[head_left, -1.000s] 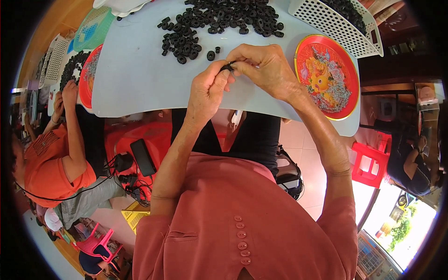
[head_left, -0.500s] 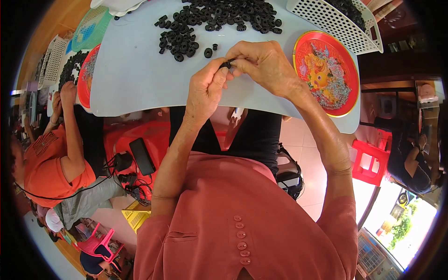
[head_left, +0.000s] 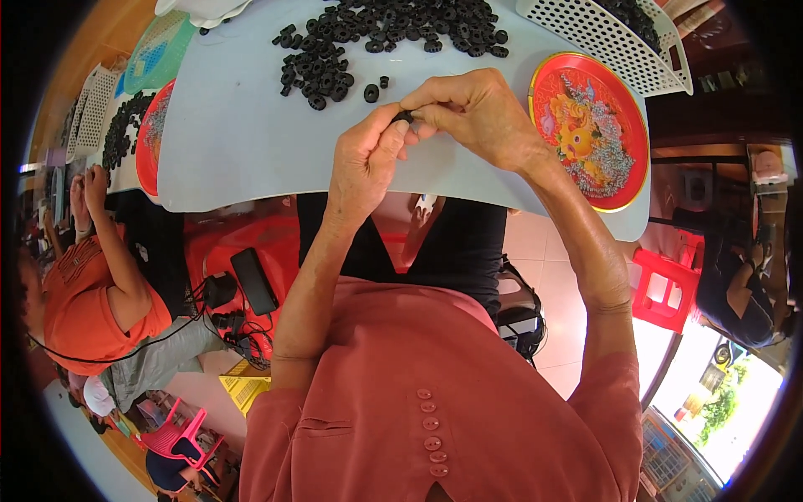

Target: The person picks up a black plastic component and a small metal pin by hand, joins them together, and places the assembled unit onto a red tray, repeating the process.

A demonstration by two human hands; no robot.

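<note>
way out past the left hand there's a co-worker in an orange shirt (head_left: 113,305). just beyond the left hand is a heap of black plastic parts (head_left: 318,74), cord-lock-looking, plus a loose oval part (head_left: 371,93) nearer the fingers. left hand (head_left: 365,159) has a small black part (head_left: 404,115) pinched thumb-to-index, right hand (head_left: 481,121) pinches at its other side; can't tell if that one's hiding something tiny too. right of it: round red tray (head_left: 617,94) with silvery bits (head_left: 613,171), perforated white basket (head_left: 585,43) beyond. main risk imo: one lopsided squeeze and the part pops out, lost in the heap.
</note>
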